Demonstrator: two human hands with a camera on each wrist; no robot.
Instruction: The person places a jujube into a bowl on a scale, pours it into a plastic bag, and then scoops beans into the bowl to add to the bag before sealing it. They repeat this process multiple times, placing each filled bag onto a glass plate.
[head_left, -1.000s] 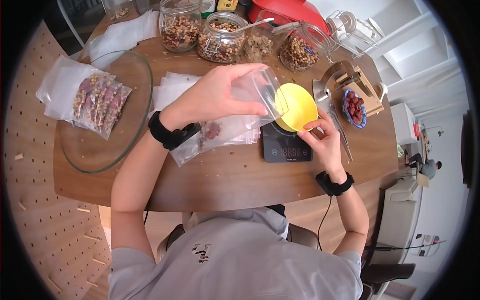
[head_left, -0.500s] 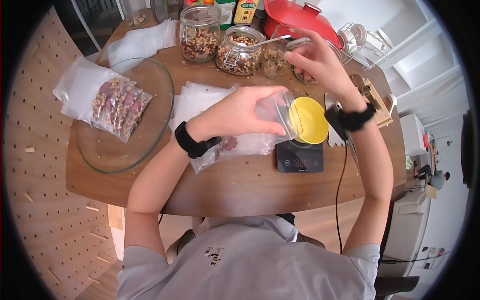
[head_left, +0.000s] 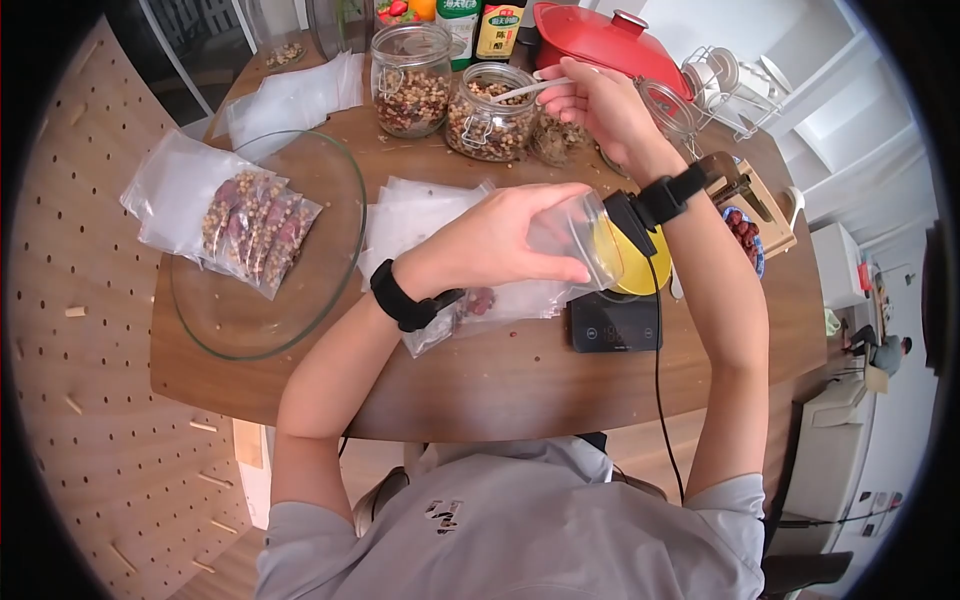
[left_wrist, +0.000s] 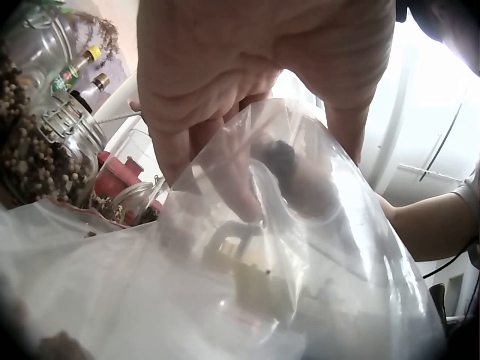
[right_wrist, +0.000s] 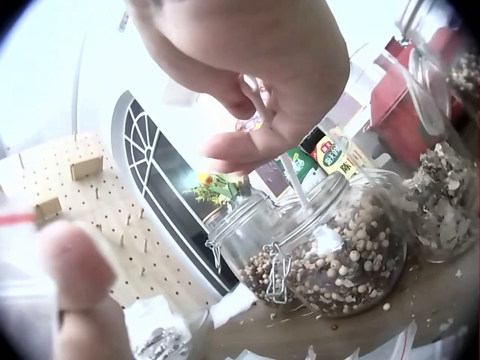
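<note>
Pinching the white spoon (head_left: 525, 91), the right hand (head_left: 610, 110) is by the clip jar (head_left: 490, 125) of little round bits. The left hand (head_left: 495, 238) grips a clear bag (head_left: 570, 232) by the yellow bowl (head_left: 650, 272). The thin bag could fold closed if those fingers slip. A quick tug on the spoon could spill bits. The right wrist view shows the spoon's scoop (right_wrist: 326, 240) through the glass; only the head view shows the black scale (head_left: 615, 335) clearly.

The yellow-labelled bottle (head_left: 499, 33) reads “陈醋”; digits on the black scale (head_left: 614, 322) blur.
</note>
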